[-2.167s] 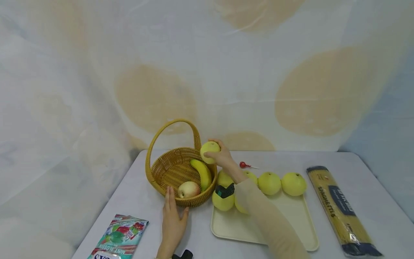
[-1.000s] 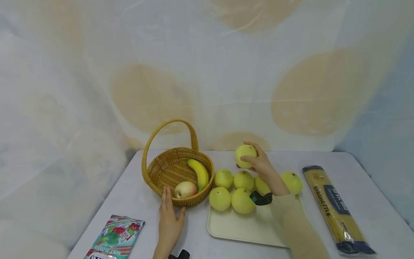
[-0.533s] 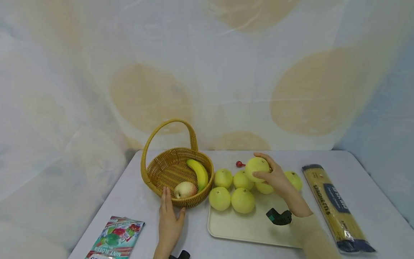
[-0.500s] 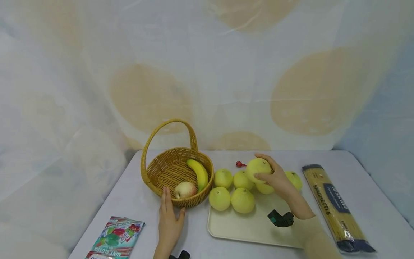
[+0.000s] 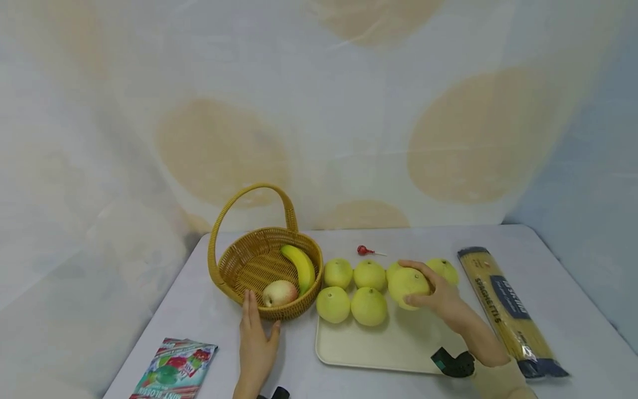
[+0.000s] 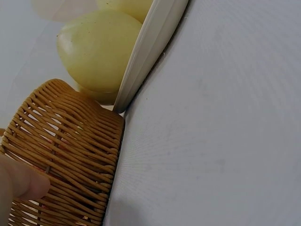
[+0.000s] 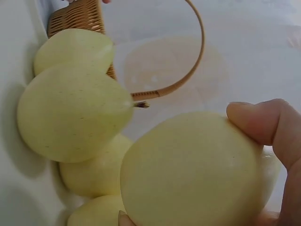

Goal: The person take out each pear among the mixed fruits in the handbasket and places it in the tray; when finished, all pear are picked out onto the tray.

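Note:
My right hand [image 5: 443, 302] grips a round yellow-green pear [image 5: 406, 286], thumb on the near side and fingers over the far side. This pear is at the right end of the front row over the cream tray [image 5: 369, 346]. Beside it are two front-row pears, one [image 5: 369, 306] nearest; more pears line the back row, partly hidden by my hand. My left hand [image 5: 256, 352] has straight fingers against the near side of the wicker basket [image 5: 294, 311], its thumb [image 6: 33, 183] by the weave. A banana [image 5: 301, 269] and an apple [image 5: 280, 293] lie inside the basket.
A red lollipop [image 5: 363, 250] lies behind the pears. To the tray's right is a long spaghetti packet [image 5: 508, 310]. A candy bag [image 5: 171, 368] lies at the front left. The basket's tall handle [image 5: 254, 191] arches up, and a draped cloth hangs behind the table.
My right hand has carried the pear from beside the basket rightward, then down and nearer, to the tray's front row. The left hand has stayed at the basket. The view has shifted slightly.

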A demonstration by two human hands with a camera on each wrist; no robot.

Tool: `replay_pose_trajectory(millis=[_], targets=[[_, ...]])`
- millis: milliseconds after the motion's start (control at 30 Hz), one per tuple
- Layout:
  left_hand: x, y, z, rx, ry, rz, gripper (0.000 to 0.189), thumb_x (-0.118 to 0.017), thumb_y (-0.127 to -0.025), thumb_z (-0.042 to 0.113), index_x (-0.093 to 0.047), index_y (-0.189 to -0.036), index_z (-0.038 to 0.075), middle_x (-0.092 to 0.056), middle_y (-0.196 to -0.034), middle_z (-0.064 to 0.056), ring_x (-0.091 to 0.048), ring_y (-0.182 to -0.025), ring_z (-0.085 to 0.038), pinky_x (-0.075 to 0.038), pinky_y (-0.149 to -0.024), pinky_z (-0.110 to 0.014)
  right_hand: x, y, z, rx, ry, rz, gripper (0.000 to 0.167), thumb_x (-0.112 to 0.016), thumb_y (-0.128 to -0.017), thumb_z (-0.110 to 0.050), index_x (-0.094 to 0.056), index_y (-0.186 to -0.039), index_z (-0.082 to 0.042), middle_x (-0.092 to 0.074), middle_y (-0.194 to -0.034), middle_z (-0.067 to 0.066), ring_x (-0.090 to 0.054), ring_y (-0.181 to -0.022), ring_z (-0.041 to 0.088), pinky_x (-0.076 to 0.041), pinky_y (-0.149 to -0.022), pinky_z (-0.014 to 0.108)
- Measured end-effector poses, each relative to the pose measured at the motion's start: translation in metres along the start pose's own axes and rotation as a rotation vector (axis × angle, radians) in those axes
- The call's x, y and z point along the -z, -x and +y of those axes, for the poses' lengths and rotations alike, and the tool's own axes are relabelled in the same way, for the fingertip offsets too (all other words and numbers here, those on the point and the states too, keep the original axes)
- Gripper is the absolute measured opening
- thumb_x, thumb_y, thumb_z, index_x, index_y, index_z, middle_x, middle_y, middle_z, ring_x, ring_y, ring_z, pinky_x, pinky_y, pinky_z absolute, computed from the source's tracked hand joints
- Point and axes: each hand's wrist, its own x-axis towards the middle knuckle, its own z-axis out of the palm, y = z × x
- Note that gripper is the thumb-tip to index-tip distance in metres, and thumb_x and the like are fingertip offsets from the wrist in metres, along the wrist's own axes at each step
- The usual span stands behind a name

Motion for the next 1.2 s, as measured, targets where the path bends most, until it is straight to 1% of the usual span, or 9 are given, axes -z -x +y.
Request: replay_pose_trajectory(millis=[100,167,333,400,567,700,900,1067,1200], targets=[[0.0,0.001,0.0,-0.002,0.003,-0.004,0.097,-0.071,-0.084,0.009,-0.008,-0.157,0.011,-0.009,-0.164,-0.011,-0.023,-0.143,-0.045,-0.025,-0.113,-0.061,-0.001,0.001,0.007,-0.024,0.014,-0.016,0.074,-0.073,-0.083,-0.015,-0.037,-0.147,-0.012,-0.024,-0.157,0.019,-0.037,-0.13,0.041,-0.043,-0.091,0.038],[0.0,0.001,0.001,-0.002,0.002,-0.008,0.097,-0.071,-0.085,0.01,-0.007,-0.157,0.011,-0.01,-0.164,-0.012,-0.023,-0.143,-0.045,-0.025,-0.113,-0.061,-0.002,0.003,0.012,-0.034,0.021,-0.028,0.074,-0.073,-0.083,-0.015,-0.037,-0.147,-0.011,-0.021,-0.159,0.02,-0.031,-0.135,0.044,-0.041,-0.094,0.038],[0.001,0.004,0.001,0.013,-0.011,-0.003,0.098,-0.071,-0.084,0.011,-0.006,-0.157,0.014,-0.012,-0.163,-0.013,-0.025,-0.141,-0.046,-0.028,-0.111,-0.063,-0.004,0.005,0.022,-0.072,0.034,-0.038,0.073,-0.076,-0.082,-0.017,-0.04,-0.145,-0.01,-0.025,-0.156,0.023,-0.035,-0.132,0.045,-0.043,-0.093,0.039],[0.001,0.005,0.001,0.014,-0.014,0.001,0.099,-0.072,-0.084,0.01,-0.006,-0.157,0.014,-0.013,-0.163,-0.013,-0.026,-0.141,-0.047,-0.028,-0.11,-0.064,-0.005,0.006,0.025,-0.084,0.046,-0.029,0.074,-0.077,-0.081,-0.018,-0.042,-0.145,-0.01,-0.028,-0.155,0.022,-0.034,-0.134,0.046,-0.043,-0.099,0.047],[0.001,0.003,0.001,0.0,-0.003,0.0,0.099,-0.072,-0.084,0.008,-0.005,-0.157,0.015,-0.012,-0.163,-0.012,-0.023,-0.143,-0.045,-0.026,-0.112,-0.062,-0.007,0.007,0.03,-0.096,0.068,-0.021,0.074,-0.078,-0.079,-0.019,-0.043,-0.144,-0.01,-0.031,-0.154,0.02,-0.026,-0.14,0.049,-0.03,-0.107,0.066],[0.0,0.003,0.001,-0.002,0.002,0.001,0.099,-0.072,-0.084,0.007,-0.006,-0.157,0.015,-0.012,-0.163,-0.012,-0.023,-0.144,-0.043,-0.026,-0.113,-0.061,-0.008,0.007,0.034,-0.088,0.086,-0.029,0.073,-0.079,-0.078,-0.019,-0.045,-0.143,-0.01,-0.033,-0.153,0.02,-0.029,-0.138,0.047,-0.03,-0.106,0.066],[0.0,0.003,0.002,0.008,-0.003,-0.011,0.099,-0.071,-0.085,0.008,-0.004,-0.157,0.015,-0.011,-0.164,-0.012,-0.023,-0.143,-0.044,-0.026,-0.113,-0.062,-0.009,0.009,0.038,-0.082,0.088,-0.04,0.071,-0.079,-0.077,-0.017,-0.048,-0.139,-0.005,-0.037,-0.15,0.021,-0.026,-0.139,0.047,-0.023,-0.109,0.07],[0.0,0.003,0.003,0.007,0.003,-0.028,0.099,-0.07,-0.085,0.008,-0.003,-0.157,0.016,-0.01,-0.164,-0.013,-0.022,-0.143,-0.045,-0.025,-0.113,-0.062,-0.009,0.012,0.038,-0.064,0.158,-0.023,0.069,-0.08,-0.077,-0.02,-0.051,-0.138,-0.008,-0.042,-0.148,0.02,-0.031,-0.137,0.05,-0.028,-0.104,0.071],[-0.001,0.002,0.004,0.001,0.002,-0.023,0.098,-0.07,-0.085,0.008,-0.005,-0.157,0.014,-0.01,-0.164,-0.012,-0.022,-0.144,-0.044,-0.025,-0.113,-0.061,-0.006,0.016,0.033,0.007,0.264,0.013,0.062,-0.078,-0.079,-0.021,-0.054,-0.135,-0.009,-0.05,-0.143,0.018,-0.041,-0.13,0.05,-0.035,-0.101,0.069]])
